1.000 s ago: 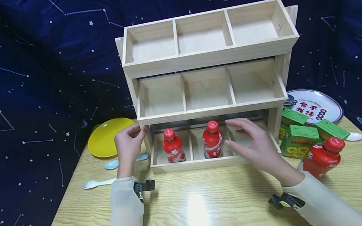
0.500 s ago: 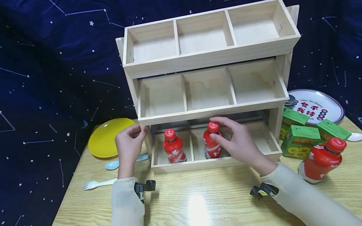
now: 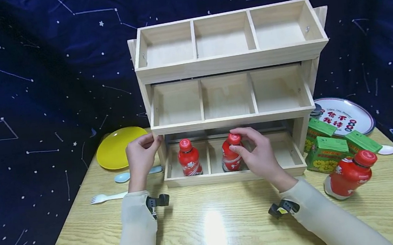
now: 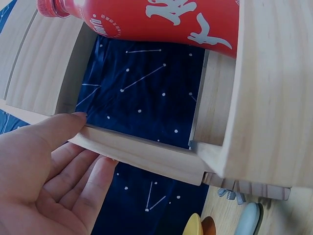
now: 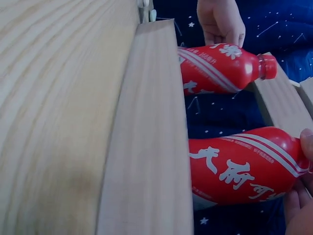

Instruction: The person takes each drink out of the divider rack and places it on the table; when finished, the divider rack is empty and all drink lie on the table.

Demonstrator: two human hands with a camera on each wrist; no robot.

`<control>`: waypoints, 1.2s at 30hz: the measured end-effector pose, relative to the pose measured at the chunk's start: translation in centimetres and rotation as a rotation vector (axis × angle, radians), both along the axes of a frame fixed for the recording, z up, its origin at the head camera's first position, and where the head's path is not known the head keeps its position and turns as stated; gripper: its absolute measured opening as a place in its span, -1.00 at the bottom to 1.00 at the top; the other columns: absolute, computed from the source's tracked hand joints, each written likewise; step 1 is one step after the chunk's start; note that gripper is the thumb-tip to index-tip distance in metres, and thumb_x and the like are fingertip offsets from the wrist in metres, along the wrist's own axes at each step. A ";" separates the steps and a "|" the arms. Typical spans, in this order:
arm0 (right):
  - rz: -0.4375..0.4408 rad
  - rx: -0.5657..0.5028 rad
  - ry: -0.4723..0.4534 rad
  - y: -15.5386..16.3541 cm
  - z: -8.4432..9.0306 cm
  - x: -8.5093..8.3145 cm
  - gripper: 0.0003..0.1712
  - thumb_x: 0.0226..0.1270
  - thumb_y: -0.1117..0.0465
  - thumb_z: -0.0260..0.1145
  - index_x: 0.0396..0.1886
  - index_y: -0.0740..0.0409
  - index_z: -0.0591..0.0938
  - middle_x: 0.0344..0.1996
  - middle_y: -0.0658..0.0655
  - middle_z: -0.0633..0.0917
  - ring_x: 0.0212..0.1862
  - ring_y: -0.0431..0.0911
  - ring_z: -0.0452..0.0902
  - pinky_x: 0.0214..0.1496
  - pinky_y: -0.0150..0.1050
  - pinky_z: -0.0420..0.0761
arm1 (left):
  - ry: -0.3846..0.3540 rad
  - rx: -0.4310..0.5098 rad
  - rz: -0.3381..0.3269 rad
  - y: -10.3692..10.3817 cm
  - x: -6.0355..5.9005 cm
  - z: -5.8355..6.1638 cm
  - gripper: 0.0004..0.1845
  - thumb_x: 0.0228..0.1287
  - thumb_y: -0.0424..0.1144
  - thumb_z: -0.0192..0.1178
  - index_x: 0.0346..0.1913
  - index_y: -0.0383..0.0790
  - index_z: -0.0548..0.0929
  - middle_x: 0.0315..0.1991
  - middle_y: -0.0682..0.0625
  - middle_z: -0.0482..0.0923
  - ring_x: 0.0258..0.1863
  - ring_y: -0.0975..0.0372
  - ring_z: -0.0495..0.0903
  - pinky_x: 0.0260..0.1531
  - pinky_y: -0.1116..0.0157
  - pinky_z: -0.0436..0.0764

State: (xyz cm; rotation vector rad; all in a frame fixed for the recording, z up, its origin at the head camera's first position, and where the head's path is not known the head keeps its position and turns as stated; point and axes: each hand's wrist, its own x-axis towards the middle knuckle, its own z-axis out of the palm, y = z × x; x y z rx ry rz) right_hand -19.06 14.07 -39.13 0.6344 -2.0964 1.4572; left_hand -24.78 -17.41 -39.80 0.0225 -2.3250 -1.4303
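A: Where is the right hand [image 3: 259,155] just now?

B: On the middle red bottle [image 3: 230,154], which stands in the middle compartment of the lowest tier of the wooden rack [image 3: 227,63]. Thumb and fingers are curled round its neck and red cap. The left hand [image 3: 141,156] pinches the rack's left front post, fingers wrapped about the edge.

A: How would you judge the bottle to handle?

B: It looks like a small plastic drink bottle with a glossy label sleeve, so stiff enough, fairly light, and probably a bit slippery on the body. The ridged cap and the narrow neck seem the surest places to take it, since the tier above leaves little room for a hand round the belly.

A: Do the wrist cameras add anything?

B: The right wrist view shows the bottle's white lettering close up, with fingertips [image 5: 296,208] at its top end, and the second bottle [image 5: 220,68] in the next compartment; the left hand [image 5: 222,19] shows beyond. The left wrist view shows the thumb lying on the wooden edge. Only the head view shows the counter [image 3: 214,234] with the yellow plate [image 3: 118,147], the green cartons [image 3: 326,149] and a third bottle [image 3: 348,175] on the right.
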 end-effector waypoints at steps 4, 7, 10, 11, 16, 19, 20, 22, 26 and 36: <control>0.020 -0.045 0.046 -0.5 2.3 1.4 -0.51 0.01 0.68 0.41 0.01 0.46 0.60 -0.10 0.32 0.64 -0.10 -0.11 0.58 0.00 -0.43 0.60 | -0.001 0.000 -0.001 0.0 0.0 0.0 -0.60 0.18 -0.06 0.43 0.01 -0.21 0.75 -0.24 -0.08 0.74 -0.25 0.16 0.70 -0.17 0.23 0.70; 0.017 -0.053 0.079 -0.3 3.4 2.0 -0.50 -0.01 0.70 0.41 0.00 0.48 0.60 -0.10 0.32 0.63 -0.07 -0.19 0.56 0.02 -0.44 0.58 | 0.000 -0.002 -0.002 0.0 0.0 0.0 -0.60 0.18 -0.06 0.43 0.01 -0.21 0.75 -0.24 -0.08 0.74 -0.25 0.16 0.71 -0.17 0.23 0.70; 0.009 -0.060 0.117 0.2 3.9 2.4 -0.48 -0.07 0.73 0.41 -0.01 0.49 0.60 -0.10 0.32 0.64 -0.06 -0.20 0.55 0.04 -0.44 0.58 | -0.001 -0.003 -0.002 0.0 0.1 0.0 -0.60 0.18 -0.06 0.43 0.01 -0.21 0.75 -0.23 -0.08 0.74 -0.25 0.15 0.71 -0.17 0.22 0.71; 0.016 -0.074 0.124 0.4 4.0 2.4 -0.46 -0.08 0.74 0.41 -0.01 0.49 0.61 -0.10 0.32 0.64 -0.05 -0.19 0.55 0.05 -0.43 0.58 | 0.000 -0.004 -0.001 0.0 0.0 0.0 -0.60 0.18 -0.06 0.43 0.01 -0.21 0.75 -0.23 -0.08 0.74 -0.25 0.15 0.71 -0.17 0.22 0.71; 0.025 -0.105 0.110 2.1 4.3 3.0 -0.39 -0.10 0.75 0.41 0.04 0.42 0.62 -0.06 0.27 0.64 -0.03 -0.13 0.57 0.08 -0.38 0.59 | -0.004 -0.006 -0.001 0.0 0.0 0.0 -0.60 0.20 -0.06 0.42 0.02 -0.21 0.75 -0.22 -0.09 0.74 -0.23 0.13 0.71 -0.15 0.21 0.70; 0.002 -0.086 0.082 3.1 4.7 3.9 -0.38 -0.05 0.73 0.40 0.08 0.38 0.62 -0.04 0.23 0.64 -0.03 -0.12 0.59 0.08 -0.38 0.59 | -0.006 -0.007 -0.001 0.0 0.0 0.1 -0.60 0.20 -0.06 0.42 0.02 -0.21 0.75 -0.22 -0.09 0.74 -0.23 0.13 0.70 -0.15 0.21 0.70; -0.008 -0.079 0.073 3.5 4.8 4.2 -0.38 -0.04 0.72 0.40 0.10 0.36 0.62 -0.03 0.21 0.64 -0.03 -0.12 0.59 0.07 -0.39 0.59 | -0.005 -0.007 -0.001 0.0 0.0 0.1 -0.61 0.19 -0.06 0.43 0.01 -0.21 0.75 -0.23 -0.09 0.74 -0.24 0.14 0.70 -0.16 0.21 0.70; -0.027 -0.059 0.050 4.2 5.0 4.9 -0.39 -0.01 0.71 0.39 0.11 0.35 0.61 -0.02 0.19 0.65 -0.03 -0.12 0.60 0.07 -0.40 0.59 | -0.002 -0.008 -0.001 0.0 0.0 0.1 -0.61 0.19 -0.06 0.43 0.01 -0.21 0.75 -0.23 -0.08 0.74 -0.24 0.14 0.70 -0.17 0.21 0.70; -0.058 -0.036 0.017 5.7 5.0 6.4 -0.38 -0.01 0.72 0.38 0.12 0.37 0.60 -0.02 0.16 0.65 -0.03 -0.11 0.59 0.09 -0.42 0.57 | 0.009 -0.010 -0.004 -0.1 0.0 0.0 -0.62 0.19 -0.06 0.43 0.00 -0.21 0.76 -0.24 -0.07 0.74 -0.25 0.16 0.70 -0.17 0.22 0.70; -0.186 0.041 -0.045 9.2 4.3 9.1 -0.35 -0.04 0.73 0.39 0.13 0.40 0.59 0.00 0.08 0.66 0.01 -0.19 0.60 0.10 -0.49 0.53 | -0.001 -0.002 -0.007 -0.1 0.0 -0.1 -0.61 0.20 -0.05 0.42 0.01 -0.20 0.75 -0.23 -0.07 0.74 -0.23 0.17 0.70 -0.15 0.23 0.70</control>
